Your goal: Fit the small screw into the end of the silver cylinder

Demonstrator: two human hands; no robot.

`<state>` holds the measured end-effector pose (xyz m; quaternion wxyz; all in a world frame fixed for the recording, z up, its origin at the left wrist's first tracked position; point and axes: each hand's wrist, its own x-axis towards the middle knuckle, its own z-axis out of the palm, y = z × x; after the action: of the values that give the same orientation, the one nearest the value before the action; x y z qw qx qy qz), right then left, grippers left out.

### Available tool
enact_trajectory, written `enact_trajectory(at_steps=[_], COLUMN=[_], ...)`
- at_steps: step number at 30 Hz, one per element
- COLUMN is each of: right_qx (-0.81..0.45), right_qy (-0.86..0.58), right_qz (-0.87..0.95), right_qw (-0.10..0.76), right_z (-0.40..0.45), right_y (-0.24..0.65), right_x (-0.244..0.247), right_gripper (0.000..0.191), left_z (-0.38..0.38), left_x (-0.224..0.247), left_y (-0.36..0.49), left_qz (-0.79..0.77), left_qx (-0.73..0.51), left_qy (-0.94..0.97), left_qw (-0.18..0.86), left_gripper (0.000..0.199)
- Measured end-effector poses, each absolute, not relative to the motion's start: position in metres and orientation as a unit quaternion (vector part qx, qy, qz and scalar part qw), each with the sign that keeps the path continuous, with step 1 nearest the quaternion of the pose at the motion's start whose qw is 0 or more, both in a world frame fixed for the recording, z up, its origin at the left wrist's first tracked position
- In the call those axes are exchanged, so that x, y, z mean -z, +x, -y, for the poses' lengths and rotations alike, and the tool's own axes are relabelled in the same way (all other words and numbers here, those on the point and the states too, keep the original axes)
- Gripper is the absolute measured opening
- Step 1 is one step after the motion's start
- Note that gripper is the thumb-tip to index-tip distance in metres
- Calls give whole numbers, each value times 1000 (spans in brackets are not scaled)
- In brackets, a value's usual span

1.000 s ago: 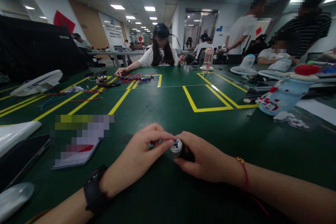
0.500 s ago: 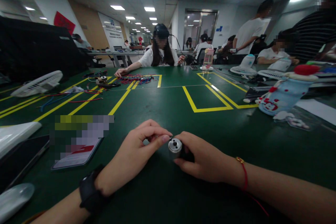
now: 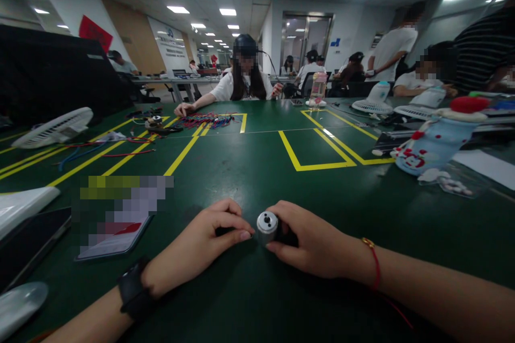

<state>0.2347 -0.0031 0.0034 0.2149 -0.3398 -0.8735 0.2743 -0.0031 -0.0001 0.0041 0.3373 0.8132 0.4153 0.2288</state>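
In my right hand [image 3: 308, 241] is a small silver electric motor [image 3: 266, 229], its round end face turned up. Dark holes mark that face, and the fingers wrap round its side. Just left of the motor is my left hand [image 3: 219, 230], thumb and forefinger pinched together. A tiny dark thing shows at those fingertips, too small to name. A narrow gap separates them from the motor. Both hands are low over the green table [image 3: 225, 300].
To the left lie a flat card-like item [image 3: 132, 236], a computer mouse [image 3: 24, 303] and a white fan [image 3: 56, 128]. Wires [image 3: 209, 120] are heaped near a person [image 3: 245, 77] across the table. A blue cup [image 3: 438, 142] stands at the right.
My left fingertips have drawn down and left, off the motor's rim. My right hand still grips the motor in about the same spot.
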Motion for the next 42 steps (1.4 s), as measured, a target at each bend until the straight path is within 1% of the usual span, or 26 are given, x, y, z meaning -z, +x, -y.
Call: enact_trajectory(at_steps=[8,12,15,20,23,26,30,35,42], right_qx=[-275,-275,-273,-273,-273,-275,-272,-271,-272], right_qy=[-342,-344,-344,-348,-348,-346,-349,-348,-348], right_qz=[871,872,873,873,873,872,872,874,873], right_qw=[221,216,213,205,206,210,207,206,206], right_z=[3,3,4,3,4,4,4,3,4], right_y=[235,235,235,235,236,236,236,235,235], right_x=[-2,-3,-4,-6,-5,-5,-5,-4,-4], right_gripper=[28,28,29,28,28,28,28,28,27], left_z=[1,-1,-3,-5,-8,-9,-7,-7,-5], left_x=[-2,-3,-6,-7,-1,2,0,0,-4], left_y=[-3,-4,-7,-11,-13,-13,-11,-12,-11], left_qz=[-413,-421,-459,-557,-552,-544,-555,-534,-474], left_qx=[-221,-230,-273,-343,-398,-426,-407,-344,-271], left_qy=[824,812,771,653,603,575,599,674,773], left_qw=[318,333,346,382,416,437,410,378,323], left_gripper=[16,16,18,24,25,26,22,8,11])
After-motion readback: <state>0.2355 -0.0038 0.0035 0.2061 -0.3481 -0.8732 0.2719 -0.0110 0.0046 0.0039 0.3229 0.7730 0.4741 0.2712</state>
